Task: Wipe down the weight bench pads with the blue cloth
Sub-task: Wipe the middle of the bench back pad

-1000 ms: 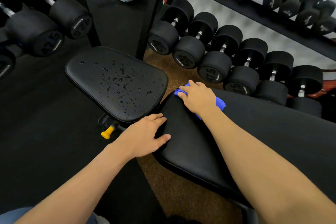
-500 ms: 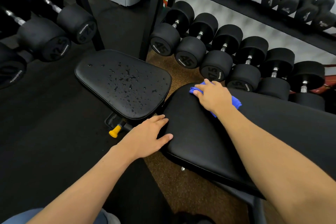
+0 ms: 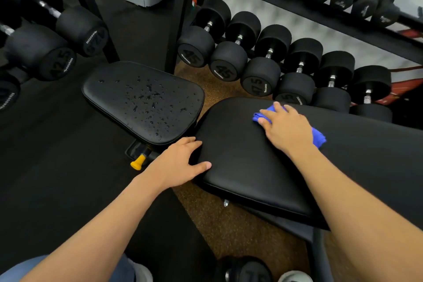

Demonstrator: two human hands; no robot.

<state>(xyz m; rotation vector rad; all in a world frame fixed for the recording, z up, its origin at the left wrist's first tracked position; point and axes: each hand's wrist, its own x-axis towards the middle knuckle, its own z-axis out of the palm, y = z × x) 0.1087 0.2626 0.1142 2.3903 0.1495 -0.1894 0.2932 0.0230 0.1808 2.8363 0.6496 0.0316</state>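
From the head view, we see our right hand point(image 3: 286, 127) laid flat, fingers straight, pressing the blue cloth point(image 3: 318, 138) onto the long back pad point(image 3: 247, 167) near its far edge; our left hand point(image 3: 178, 162) rests open on that pad's near corner, thumb on top, gripping nothing; this pad looks dry, so we judge it mostly wiped; the seat pad point(image 3: 128, 89) beside it is speckled with droplets point(image 3: 148, 98) and remains to do; the dumbbells point(image 3: 258, 75) crowd the far edge, while the near side offers room.
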